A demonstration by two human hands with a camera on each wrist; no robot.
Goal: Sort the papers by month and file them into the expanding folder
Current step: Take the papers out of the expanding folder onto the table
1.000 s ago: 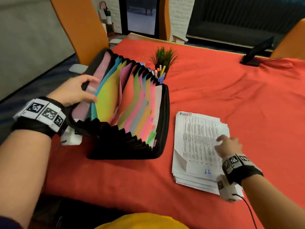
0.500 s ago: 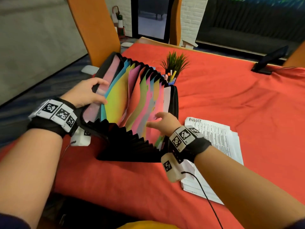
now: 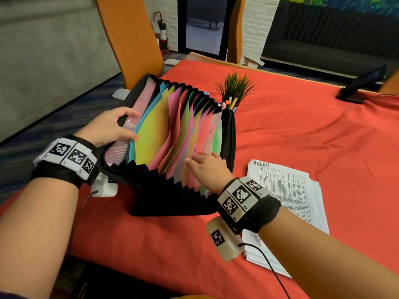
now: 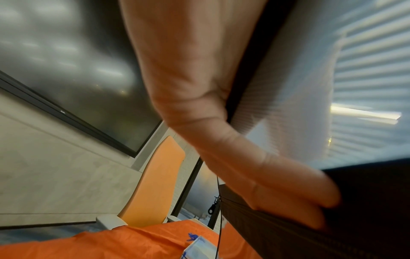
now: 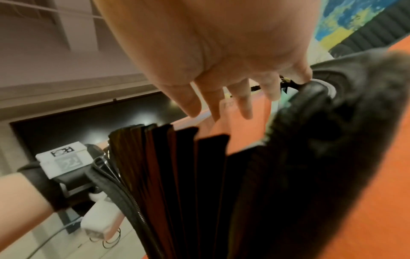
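A black expanding folder [image 3: 172, 197] stands fanned out on the red tablecloth, its coloured dividers [image 3: 172, 126] spread apart. My left hand [image 3: 112, 126] grips the folder's left cover, thumb inside and fingers outside; its fingers [image 4: 277, 192] lie on the black cover [image 4: 366, 201] in the left wrist view. My right hand [image 3: 205, 165] reaches with straight fingers into the dividers on the right side and holds nothing. In the right wrist view its fingers [image 5: 217, 99] hover over the folder's pleats [image 5: 177, 166]. A stack of printed papers [image 3: 287, 190], topped by a sheet marked AUGUST, lies right of the folder.
A small potted plant with pens [image 3: 234, 91] stands just behind the folder. A dark stand [image 3: 362, 85] sits at the far right of the table [image 3: 302, 130]. Orange chairs [image 3: 131, 37] stand at the table's far-left side.
My right hand left the paper stack and moved left to the folder's right-side dividers, then slid a little further in. My left hand kept its grip on the left cover.
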